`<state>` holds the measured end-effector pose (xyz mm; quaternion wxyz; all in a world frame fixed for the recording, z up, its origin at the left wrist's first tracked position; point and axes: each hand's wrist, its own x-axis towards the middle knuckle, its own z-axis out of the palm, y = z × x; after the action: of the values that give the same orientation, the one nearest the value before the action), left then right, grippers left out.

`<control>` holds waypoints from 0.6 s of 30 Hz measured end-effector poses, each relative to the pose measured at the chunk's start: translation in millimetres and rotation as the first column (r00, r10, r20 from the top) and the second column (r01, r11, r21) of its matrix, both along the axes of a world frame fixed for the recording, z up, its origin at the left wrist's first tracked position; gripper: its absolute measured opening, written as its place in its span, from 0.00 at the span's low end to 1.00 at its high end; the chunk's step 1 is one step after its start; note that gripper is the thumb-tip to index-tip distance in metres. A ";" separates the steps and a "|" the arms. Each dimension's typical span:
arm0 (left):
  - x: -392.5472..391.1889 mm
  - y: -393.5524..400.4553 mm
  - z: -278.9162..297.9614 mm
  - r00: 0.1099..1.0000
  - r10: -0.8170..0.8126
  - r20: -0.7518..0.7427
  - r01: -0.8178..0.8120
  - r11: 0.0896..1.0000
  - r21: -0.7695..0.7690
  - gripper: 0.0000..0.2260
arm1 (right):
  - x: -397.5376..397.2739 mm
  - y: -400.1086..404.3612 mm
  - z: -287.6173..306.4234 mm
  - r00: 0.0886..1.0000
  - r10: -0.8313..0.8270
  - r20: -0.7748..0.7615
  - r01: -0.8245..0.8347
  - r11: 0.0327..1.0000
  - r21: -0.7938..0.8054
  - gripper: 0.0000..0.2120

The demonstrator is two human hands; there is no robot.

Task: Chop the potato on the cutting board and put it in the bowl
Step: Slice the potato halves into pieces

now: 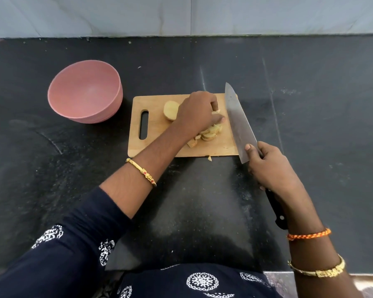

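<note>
Head view: bowl [85, 91] beside cutting board [155, 145]

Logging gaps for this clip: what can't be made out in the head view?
- Potato pieces under the left hand: the hand hides how many, and whether it grips them.
- Knife edge: whether it touches the cutting board cannot be told from this angle.
- Knife handle: mostly covered by the right hand.
- Bowl: nearest inner wall hidden by its rim.
</note>
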<state>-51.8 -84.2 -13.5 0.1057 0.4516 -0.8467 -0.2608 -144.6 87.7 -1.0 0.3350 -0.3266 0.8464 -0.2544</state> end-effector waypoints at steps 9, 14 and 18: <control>-25.4 -16.2 17.7 0.989 0.066 0.129 -0.076 0.995 0.070 0.12 | -0.6 -2.8 2.0 0.998 -0.062 0.000 0.062 0.997 -0.055 0.19; -8.6 -26.1 33.7 0.997 0.032 -0.066 -0.024 0.992 0.122 0.08 | -0.8 -0.5 1.3 0.998 -0.065 0.009 0.065 0.995 -0.073 0.19; 3.0 -15.7 31.9 0.990 -0.017 -0.140 0.028 0.997 0.076 0.06 | 0.0 -1.0 -0.3 0.998 -0.065 0.012 0.065 0.996 -0.058 0.19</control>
<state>-48.9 -99.9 18.3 0.1438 0.4265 -0.8315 -0.3256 -144.6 86.7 -1.3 0.3211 -0.3071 0.8472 -0.2913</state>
